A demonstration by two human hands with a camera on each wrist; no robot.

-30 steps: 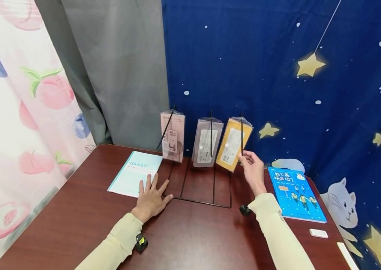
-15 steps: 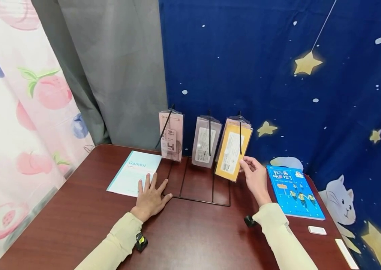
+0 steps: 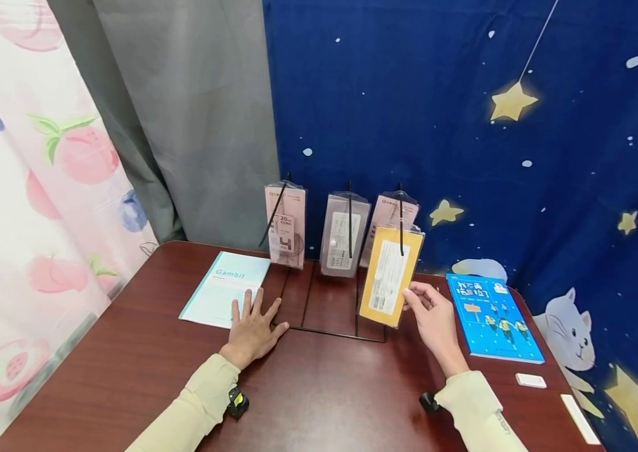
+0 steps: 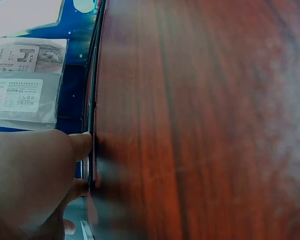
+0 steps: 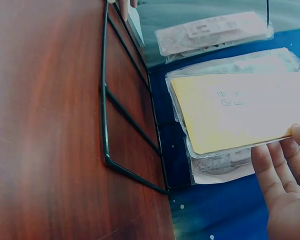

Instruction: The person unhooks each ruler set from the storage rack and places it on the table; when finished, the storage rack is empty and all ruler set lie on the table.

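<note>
My right hand (image 3: 432,317) pinches the lower right edge of a yellow packet (image 3: 389,276) with a white label, between thumb and fingers. The packet's top is around the front part of the right hook of a black wire rack (image 3: 324,333); whether it is still threaded there I cannot tell. Behind it a pink packet (image 3: 391,210) hangs on the same hook. A grey packet (image 3: 344,235) hangs on the middle hook, and another pink packet (image 3: 286,226) on the left one. With fingers spread, my left hand (image 3: 254,333) rests on the rack's front left corner, partly over the white "Gambit" booklet (image 3: 225,285).
A blue book (image 3: 494,320) lies to the right on the brown table (image 3: 319,402). Near it are a small white object (image 3: 530,380) and a white strip (image 3: 579,419) at the table's right edge. Curtains (image 3: 381,94) hang close behind the rack.
The right hand has drawn the yellow packet forward and down along the hook, uncovering the pink packet behind it. The left hand has stayed in place.
</note>
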